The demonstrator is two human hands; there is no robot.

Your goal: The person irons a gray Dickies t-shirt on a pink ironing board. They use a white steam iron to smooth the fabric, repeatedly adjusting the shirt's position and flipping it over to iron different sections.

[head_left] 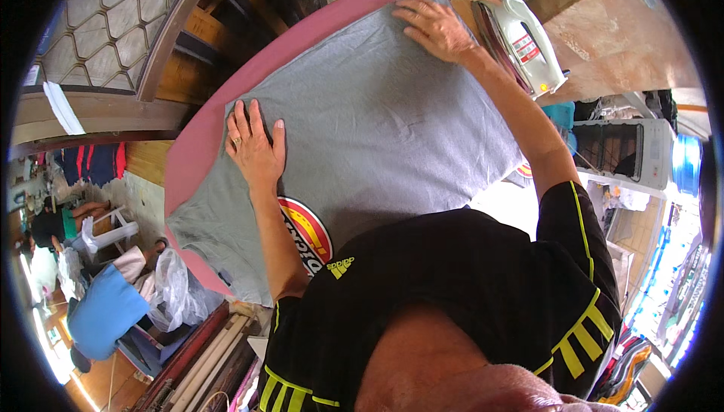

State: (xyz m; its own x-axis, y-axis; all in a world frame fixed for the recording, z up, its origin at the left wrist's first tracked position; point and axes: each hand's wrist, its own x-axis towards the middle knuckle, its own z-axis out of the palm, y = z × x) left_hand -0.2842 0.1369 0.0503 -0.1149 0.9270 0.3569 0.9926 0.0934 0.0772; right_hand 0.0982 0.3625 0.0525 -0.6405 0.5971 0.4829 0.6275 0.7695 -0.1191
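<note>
Head view: flat palms (255, 147) on soft grey shirt (377, 133)

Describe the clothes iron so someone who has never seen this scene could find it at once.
Start at the pink ironing board covered by a grey T-shirt. Follow the board to its far end, where the right hand presses flat on the shirt. Just right of that hand stands the clothes iron, tipped up on its heel: the only white, hard, glossy thing there, with a loop handle.
</note>
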